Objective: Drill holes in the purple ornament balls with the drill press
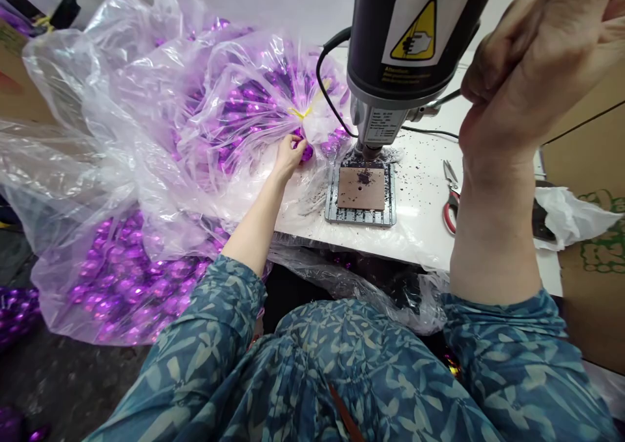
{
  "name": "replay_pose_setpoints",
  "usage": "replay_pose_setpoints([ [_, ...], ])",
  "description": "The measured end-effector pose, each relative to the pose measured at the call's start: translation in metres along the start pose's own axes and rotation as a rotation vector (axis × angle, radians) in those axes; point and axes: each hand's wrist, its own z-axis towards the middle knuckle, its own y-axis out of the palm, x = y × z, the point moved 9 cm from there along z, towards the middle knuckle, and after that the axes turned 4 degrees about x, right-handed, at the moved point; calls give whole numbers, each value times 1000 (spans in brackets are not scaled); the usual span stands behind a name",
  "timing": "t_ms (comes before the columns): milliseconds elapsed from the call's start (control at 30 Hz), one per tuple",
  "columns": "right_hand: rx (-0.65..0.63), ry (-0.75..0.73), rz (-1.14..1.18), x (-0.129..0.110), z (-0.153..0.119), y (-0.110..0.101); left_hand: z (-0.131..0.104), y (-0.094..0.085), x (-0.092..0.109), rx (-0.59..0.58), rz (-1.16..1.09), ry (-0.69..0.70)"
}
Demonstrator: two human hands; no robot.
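My left hand is closed, its thumb and fingers pinching a small shiny purple ball just left of the drill press. My right hand is raised at the upper right, its fingers wrapped round the end of the feed lever, whose grip is hidden. The drill press has a dark housing with a yellow warning label. Under its chuck, a brown square board with a small hole and dark shavings rests on the slotted metal base. The ball's far side is hard to see.
A large clear plastic bag, tied with yellow, holds many purple balls and spreads over the left side. Red-handled scissors lie on the white table among dark shavings. Cardboard boxes stand at the right. A black cable loops beside the press.
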Motion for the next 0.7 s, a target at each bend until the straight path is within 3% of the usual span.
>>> replay_pose_setpoints([
  [67,16,1,2,1,0,0,-8,-14,3,13,-22,-72],
  [133,37,5,33,0,0,-1,-23,-26,22,6,-84,-11],
  [200,32,27,57,-2,0,0,-47,-27,43,-50,-153,80],
  [300,-9,92,18,-6,0,5,-93,1,58,-184,-257,107],
  [433,-12,176,17,-8,-2,9,-131,54,41,-310,-328,22],
  [533,10,171,91,-6,-1,9,-133,78,21,-362,-331,-31],
  [700,-10,73,47,-6,0,9,-125,80,10,-327,-352,-28],
])
